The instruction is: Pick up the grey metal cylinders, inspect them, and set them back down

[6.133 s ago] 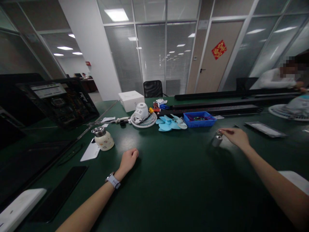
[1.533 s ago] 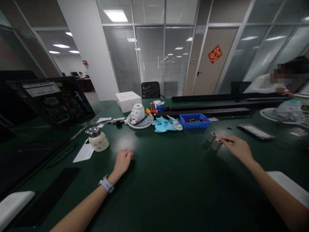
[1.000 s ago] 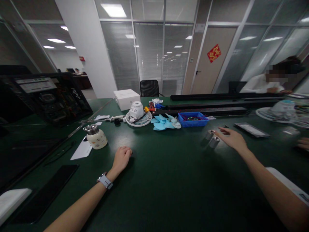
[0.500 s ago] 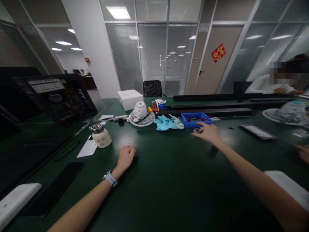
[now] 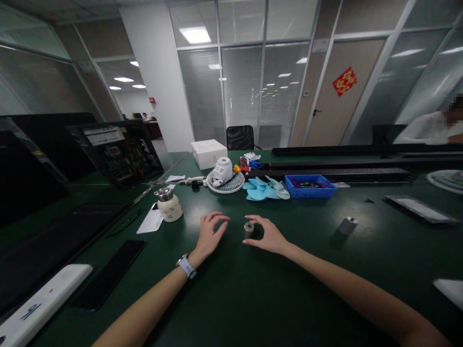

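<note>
On the green table [image 5: 231, 289] a small metal cylinder [image 5: 249, 230] stands upright in front of me. My right hand [image 5: 265, 234] curves around its right side, thumb and fingers apart; whether the fingertips touch it I cannot tell. To the left of the cylinder, my left hand [image 5: 211, 232] is raised with parted, curved fingers and nothing in them. A second metal cylinder [image 5: 349, 225] stands farther right, away from both hands.
Behind are a blue tray [image 5: 311, 193] of small parts, light blue fan blades [image 5: 257, 194], a white fan part [image 5: 223, 168] and a white box [image 5: 209, 148]. A cream flask [image 5: 171, 208] stands left. A person [image 5: 427, 127] sits far right.
My right hand has come from near the blue tray to the middle, and the cylinder now stands there. My left hand has opened its fingers. The view has turned slightly left.
</note>
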`<state>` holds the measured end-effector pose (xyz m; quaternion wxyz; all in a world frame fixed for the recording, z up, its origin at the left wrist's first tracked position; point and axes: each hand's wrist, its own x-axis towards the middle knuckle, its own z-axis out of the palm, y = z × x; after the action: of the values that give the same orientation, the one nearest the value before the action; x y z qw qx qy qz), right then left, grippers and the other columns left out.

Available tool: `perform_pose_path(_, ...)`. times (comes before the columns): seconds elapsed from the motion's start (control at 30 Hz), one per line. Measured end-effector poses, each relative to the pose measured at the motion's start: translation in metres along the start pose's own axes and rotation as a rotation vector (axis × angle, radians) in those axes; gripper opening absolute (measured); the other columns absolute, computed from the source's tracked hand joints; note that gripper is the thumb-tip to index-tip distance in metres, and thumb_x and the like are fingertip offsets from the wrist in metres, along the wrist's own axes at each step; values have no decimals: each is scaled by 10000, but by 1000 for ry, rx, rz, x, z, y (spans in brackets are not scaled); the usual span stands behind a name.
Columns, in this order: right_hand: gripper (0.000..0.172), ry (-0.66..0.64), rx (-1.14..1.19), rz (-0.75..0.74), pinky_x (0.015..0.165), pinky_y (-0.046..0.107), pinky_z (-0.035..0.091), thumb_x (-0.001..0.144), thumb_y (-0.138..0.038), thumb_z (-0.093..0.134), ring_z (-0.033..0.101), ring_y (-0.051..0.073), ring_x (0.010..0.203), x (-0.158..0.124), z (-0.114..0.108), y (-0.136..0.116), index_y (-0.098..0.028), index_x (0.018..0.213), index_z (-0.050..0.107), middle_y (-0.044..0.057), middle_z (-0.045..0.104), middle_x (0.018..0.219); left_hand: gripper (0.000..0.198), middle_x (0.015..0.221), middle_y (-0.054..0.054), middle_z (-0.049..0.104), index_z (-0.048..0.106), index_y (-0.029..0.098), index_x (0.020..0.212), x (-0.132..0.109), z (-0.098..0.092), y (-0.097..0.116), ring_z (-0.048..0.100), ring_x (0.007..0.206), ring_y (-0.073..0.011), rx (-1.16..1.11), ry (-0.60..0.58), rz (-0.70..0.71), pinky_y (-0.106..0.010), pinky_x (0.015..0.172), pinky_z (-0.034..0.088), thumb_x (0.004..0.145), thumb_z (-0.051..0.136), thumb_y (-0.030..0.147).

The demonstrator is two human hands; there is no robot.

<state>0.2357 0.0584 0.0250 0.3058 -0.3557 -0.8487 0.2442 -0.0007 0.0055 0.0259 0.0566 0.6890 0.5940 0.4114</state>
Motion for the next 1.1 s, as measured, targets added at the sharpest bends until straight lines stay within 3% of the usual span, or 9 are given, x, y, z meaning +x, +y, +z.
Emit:
perform_pose_path(0.13, 606, 31, 100, 26, 914, 405, 457, 679, -501, 739, 618, 221, 1010, -4, 12, 13, -244, 1197, 557, 55, 667, 1080, 196, 1292, -27, 495, 729, 345, 995, 6, 18, 33, 373, 1205, -258, -13, -11, 131, -446, 1016, 361, 848, 616, 407)
perform_pose_path(0.27, 476, 56, 100, 16, 856, 371, 473, 694, -455, 738, 615, 210, 967, -4, 17, 17, -232, 1096, 611, 48, 664, 1045, 148, 1289, -28, 485, 756, 356, 912, 15, 31, 47, 356, 1202, -282, 15, -20, 146, -484, 1001, 366, 814, 660, 411)
perform_pose_path(0.47, 447, 32, 45, 9, 794, 348, 465, 723, -472, 712, 606, 206, 914, -3, 14, 14, -232, 1091, 628, 46, 673, 1000, 113, 1210, -38, 551, 768, 332, 848, 25, 22, 43, 379, 1171, -279, 44, -40, 113, -492, 995, 371, 810, 670, 376)
perform_pose_path(0.6, 415, 34, 43, -4, 796, 349, 459, 735, -464, 702, 601, 208, 920, -2, 13, 12, -226, 1068, 631, 46, 675, 1012, 166, 1293, -23, 515, 751, 380, 941, 24, 14, 42, 366, 1198, -287, 77, -90, 126, -503, 1005, 354, 791, 685, 411)
perform_pose_path(0.77, 386, 32, 35, -17, 793, 349, 458, 754, -437, 690, 595, 208, 911, -2, 15, 15, -225, 1070, 627, 40, 672, 999, 162, 1279, -24, 520, 757, 386, 911, 25, 21, 47, 369, 1187, -291, 55, -147, 116, -504, 982, 359, 801, 660, 453)
perform_pose_path(0.97, 386, 29, 13, 5, 813, 360, 461, 759, -443, 682, 595, 215, 935, -3, 16, 16, -214, 1066, 628, 57, 670, 1022, 105, 1073, -40, 607, 766, 306, 815, 33, 24, 51, 437, 1098, -250, -15, -51, 91, -443, 957, 386, 794, 691, 377)
perform_pose_path(1.1, 445, 19, 35, 21, 863, 384, 458, 757, -483, 676, 596, 219, 971, -3, 15, 15, -219, 1111, 622, 65, 666, 1057, 107, 1055, -38, 616, 765, 307, 839, 28, 7, 30, 450, 1076, -240, 10, 41, 79, -420, 949, 388, 795, 691, 372)
